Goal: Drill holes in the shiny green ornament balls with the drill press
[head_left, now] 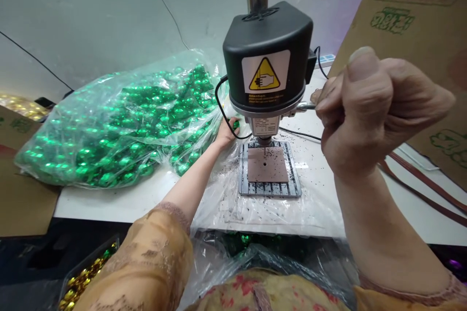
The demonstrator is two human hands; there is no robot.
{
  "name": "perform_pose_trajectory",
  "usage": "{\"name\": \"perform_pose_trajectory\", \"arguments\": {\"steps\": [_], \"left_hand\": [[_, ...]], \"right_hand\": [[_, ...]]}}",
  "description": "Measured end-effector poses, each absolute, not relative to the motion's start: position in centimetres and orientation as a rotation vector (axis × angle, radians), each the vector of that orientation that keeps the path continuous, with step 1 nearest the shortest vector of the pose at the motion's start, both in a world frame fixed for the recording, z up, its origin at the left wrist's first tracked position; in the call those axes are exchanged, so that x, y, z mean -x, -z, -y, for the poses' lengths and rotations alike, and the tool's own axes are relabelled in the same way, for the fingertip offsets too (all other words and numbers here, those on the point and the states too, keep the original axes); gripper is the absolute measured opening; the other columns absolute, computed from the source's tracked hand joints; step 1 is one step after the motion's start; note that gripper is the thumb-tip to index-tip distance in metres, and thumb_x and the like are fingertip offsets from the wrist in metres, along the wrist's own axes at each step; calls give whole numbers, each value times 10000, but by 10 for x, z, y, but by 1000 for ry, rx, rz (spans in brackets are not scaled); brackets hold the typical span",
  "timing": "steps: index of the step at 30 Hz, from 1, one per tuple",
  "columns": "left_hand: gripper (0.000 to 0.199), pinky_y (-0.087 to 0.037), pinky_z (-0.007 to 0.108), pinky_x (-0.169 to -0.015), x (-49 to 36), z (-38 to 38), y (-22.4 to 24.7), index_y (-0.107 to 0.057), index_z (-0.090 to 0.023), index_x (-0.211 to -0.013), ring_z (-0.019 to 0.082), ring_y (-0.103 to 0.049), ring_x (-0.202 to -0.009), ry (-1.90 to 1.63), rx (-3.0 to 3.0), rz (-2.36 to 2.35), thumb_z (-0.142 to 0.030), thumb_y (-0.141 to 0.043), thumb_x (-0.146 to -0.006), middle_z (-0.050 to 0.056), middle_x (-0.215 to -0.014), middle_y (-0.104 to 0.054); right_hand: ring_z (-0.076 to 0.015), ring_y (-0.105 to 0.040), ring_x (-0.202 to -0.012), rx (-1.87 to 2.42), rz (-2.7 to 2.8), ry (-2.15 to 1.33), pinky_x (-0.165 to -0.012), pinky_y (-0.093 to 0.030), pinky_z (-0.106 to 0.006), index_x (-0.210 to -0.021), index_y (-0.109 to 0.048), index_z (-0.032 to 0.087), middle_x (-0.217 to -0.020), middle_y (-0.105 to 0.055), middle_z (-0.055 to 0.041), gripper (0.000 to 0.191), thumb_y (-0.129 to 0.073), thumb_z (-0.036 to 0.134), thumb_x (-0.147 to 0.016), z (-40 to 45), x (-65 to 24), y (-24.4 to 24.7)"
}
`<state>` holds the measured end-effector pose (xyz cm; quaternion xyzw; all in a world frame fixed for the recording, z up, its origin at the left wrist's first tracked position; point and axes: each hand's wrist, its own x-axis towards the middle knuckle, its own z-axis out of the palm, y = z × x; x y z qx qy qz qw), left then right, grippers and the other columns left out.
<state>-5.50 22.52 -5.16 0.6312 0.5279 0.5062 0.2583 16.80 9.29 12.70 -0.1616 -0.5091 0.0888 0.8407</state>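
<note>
The left hand point(227, 131) is partly closed, with a green bead point(236, 125) between its thumb and fingers. It is just left of the drill press point(268, 53), beside the mouth of a clear plastic bag point(102, 131) full of shiny green beads; the bead it holds is above the bench point(91, 209), but whether it touches anything below cannot be told. The right hand point(365, 107) is raised and closed in a fist around the end of a metal lever point(306, 106) on the right side of the press.

The press stands toward the near edge of the bench, its black head bearing a yellow warning label point(264, 74). Under the head, a pinkish square plate point(275, 172) with a small dark hole lies on the slotted metal base point(270, 190), and dark shavings are scattered on both. Plastic film point(219, 209) spreads around the base to the near edge. The bag of beads covers much of the bench's left part. Brown straps point(430, 182) lie toward the right end, near a cardboard box point(412, 58). Below the near edge, at lower left, gold beads point(82, 279) fill a container.
</note>
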Motion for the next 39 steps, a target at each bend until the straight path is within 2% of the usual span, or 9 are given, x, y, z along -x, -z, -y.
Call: {"name": "perform_pose_trajectory", "arguments": {"steps": [3,7,9,11,14,17,20,27,39], "left_hand": [[301,-540,396,-918,68,-193,53,-679,-184,-1042,245,-629,-1016,-1309,-1671,-1451,-338,-745,-792,87,-1039,-677],[399,-554,291,-621,78,-139,48,-634,-236,-1189,168,-632,-764,-1350,-1356,-1365,-519,-575,-915,52,-967,-650],[444,-539,267,-556,75,-115,43,-607,-256,-1233,150,-630,-712,-1374,-1221,-1283,-576,-537,-933,50,-967,-641],[454,-570,290,-601,68,-96,38,-592,-267,-1255,158,-650,-745,-1357,-1181,-1201,-588,-535,-940,57,-994,-649],[452,-603,366,-773,52,-79,37,-589,-274,-1283,190,-679,-880,-1321,-1232,-1119,-555,-585,-928,64,-1058,-677],[519,-565,375,-914,35,-75,43,-605,-259,-1293,207,-678,-1008,-1306,-1304,-1126,-499,-724,-848,61,-1114,-696],[586,-521,364,-992,22,-80,52,-614,-232,-1276,228,-652,-1107,-1289,-1371,-1107,-467,-814,-777,72,-1200,-683],[633,-524,396,-1007,10,-97,70,-601,-218,-1258,250,-640,-1139,-1321,-1424,-992,-448,-862,-730,91,-1232,-668],[692,-511,459,-1058,4,-101,79,-540,-215,-1324,270,-650,-1173,-1233,-1492,-976,-445,-850,-750,113,-1283,-652]], "right_hand": [[-52,-379,-402,333,1077,-197,-448,-270,-284,-484,-510,186,-426,-424,51,375,-615,159,-842,-94,-168,-126],[-55,-365,-408,361,1077,-219,-450,-261,-290,-487,-506,191,-436,-425,47,378,-608,168,-850,-91,-169,-126],[-56,-377,-414,384,1099,-233,-454,-279,-290,-492,-513,192,-442,-437,44,378,-603,178,-858,-90,-170,-125],[-54,-380,-415,364,1094,-233,-451,-280,-288,-491,-514,188,-442,-436,44,378,-606,174,-858,-90,-171,-125],[-47,-373,-407,291,1075,-243,-443,-265,-280,-488,-514,181,-444,-426,50,372,-611,142,-845,-92,-171,-124],[-34,-359,-396,260,1084,-281,-446,-263,-271,-503,-521,178,-453,-428,59,365,-622,150,-853,-93,-171,-123],[-27,-365,-402,273,1098,-280,-459,-271,-266,-508,-509,176,-452,-420,67,383,-621,183,-875,-92,-172,-122],[-19,-383,-419,312,1173,-248,-462,-307,-243,-534,-523,174,-447,-408,72,382,-608,227,-903,-91,-177,-120],[-16,-389,-430,388,1181,-218,-465,-337,-238,-548,-504,180,-467,-406,71,401,-593,298,-921,-89,-176,-118]]}}
